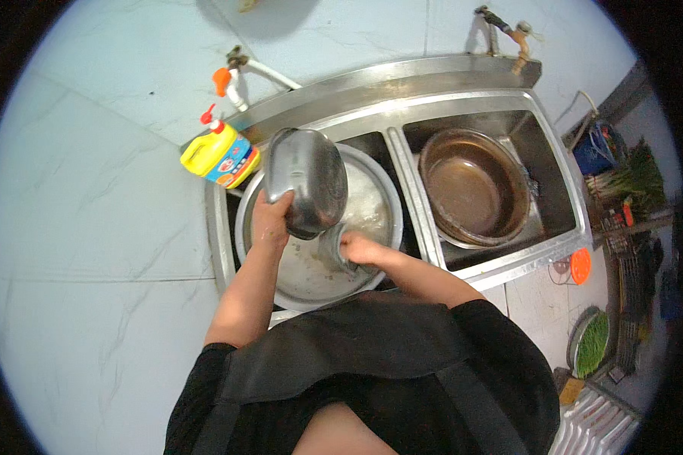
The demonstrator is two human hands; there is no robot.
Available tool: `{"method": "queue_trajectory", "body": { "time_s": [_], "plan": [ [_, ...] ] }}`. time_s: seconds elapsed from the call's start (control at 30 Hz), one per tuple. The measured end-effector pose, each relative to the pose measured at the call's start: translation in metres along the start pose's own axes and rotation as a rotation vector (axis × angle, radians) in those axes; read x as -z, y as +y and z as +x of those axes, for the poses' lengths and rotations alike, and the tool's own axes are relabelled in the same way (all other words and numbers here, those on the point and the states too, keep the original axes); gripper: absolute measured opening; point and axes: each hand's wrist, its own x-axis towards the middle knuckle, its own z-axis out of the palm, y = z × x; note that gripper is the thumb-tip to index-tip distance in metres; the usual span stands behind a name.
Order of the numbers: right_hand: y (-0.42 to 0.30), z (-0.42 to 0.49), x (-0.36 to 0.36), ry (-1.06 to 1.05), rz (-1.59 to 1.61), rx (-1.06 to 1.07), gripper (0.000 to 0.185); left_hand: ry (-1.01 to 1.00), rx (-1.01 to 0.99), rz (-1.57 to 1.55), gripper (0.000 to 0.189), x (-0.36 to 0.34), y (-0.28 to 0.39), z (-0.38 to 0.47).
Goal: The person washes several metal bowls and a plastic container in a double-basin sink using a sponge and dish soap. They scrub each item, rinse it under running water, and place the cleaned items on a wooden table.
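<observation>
My left hand (271, 219) grips the near rim of a dark metal pan (307, 179), which is tilted with its outer side showing. Below the pan is a large round metal basin (397, 205) of cloudy, sudsy water, set in the left sink bowl. My right hand (361, 248) holds a greyish cloth or scouring pad (334, 244) over the basin, close to the pan's lower end; its exact kind is blurred. A yellow detergent jug (222, 156) with a red pump top stands at the sink's back left corner.
A brown round basin (472, 185) with liquid sits in the right bowl of the steel sink (412, 196). Taps (237, 60) with a white pipe and another tap (503, 28) are on the tiled wall. Bundled greens (632, 173) and a tray of greens (592, 344) lie at right.
</observation>
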Motion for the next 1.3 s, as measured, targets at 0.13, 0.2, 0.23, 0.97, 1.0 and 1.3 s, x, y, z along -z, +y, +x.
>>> {"method": "queue_trajectory", "body": {
  "time_s": [0.13,0.2,0.23,0.97,1.0,1.3],
  "plan": [
    [-0.005,-0.032,0.059,0.328,-0.284,0.061,0.026,-0.448,-0.119,0.789,0.023,-0.052,-0.015,0.018],
    [-0.001,-0.057,0.097,0.763,-0.407,0.155,0.028,-0.65,-0.372,1.021,0.018,-0.073,-0.029,0.031],
    [0.004,-0.074,0.114,0.829,-0.551,0.101,0.031,-0.72,-0.593,1.095,0.016,-0.083,-0.037,0.039],
    [0.048,-0.136,0.182,0.181,-0.854,-0.324,0.022,-1.035,-0.961,1.187,0.04,-0.125,-0.093,0.01],
    [0.046,-0.136,0.182,0.207,-0.882,-0.292,0.022,-1.121,-0.882,1.193,0.041,-0.129,-0.1,0.0],
    [0.02,-0.136,0.183,0.446,-0.926,-0.255,0.012,-1.222,-0.756,1.361,0.063,-0.178,-0.15,-0.025]
  ]
}}
